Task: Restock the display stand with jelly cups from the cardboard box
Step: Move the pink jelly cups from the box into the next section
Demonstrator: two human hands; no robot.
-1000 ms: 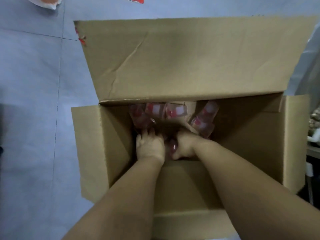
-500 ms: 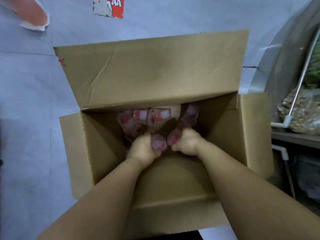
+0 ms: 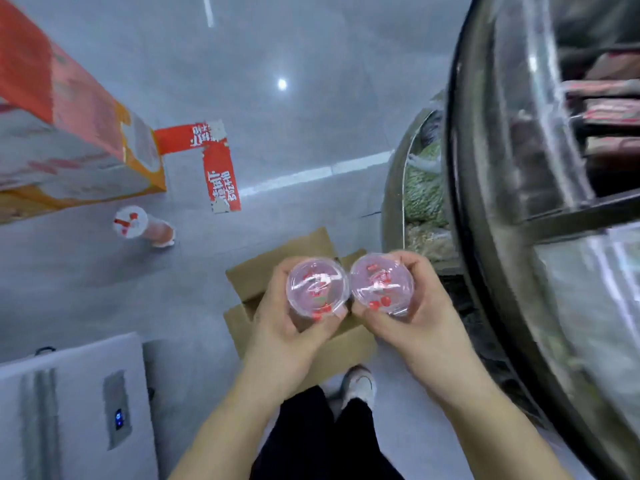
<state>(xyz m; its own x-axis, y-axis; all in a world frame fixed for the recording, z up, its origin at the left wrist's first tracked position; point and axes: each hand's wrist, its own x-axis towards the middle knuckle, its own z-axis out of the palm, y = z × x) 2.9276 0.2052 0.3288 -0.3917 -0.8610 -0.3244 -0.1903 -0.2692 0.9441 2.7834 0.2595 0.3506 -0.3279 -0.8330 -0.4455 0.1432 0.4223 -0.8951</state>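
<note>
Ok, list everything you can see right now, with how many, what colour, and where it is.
jelly cups: two, clear pink with red print, one in each hand, side by side
cardboard box: one, brown, on the floor under the hands
loose cup: one, pink, lying on the floor at left
large carton: one, orange and white, upper left
display stand: one, dark round frame, right
white unit: one, lower left
left hand: grips one cup
right hand: grips the other
</note>
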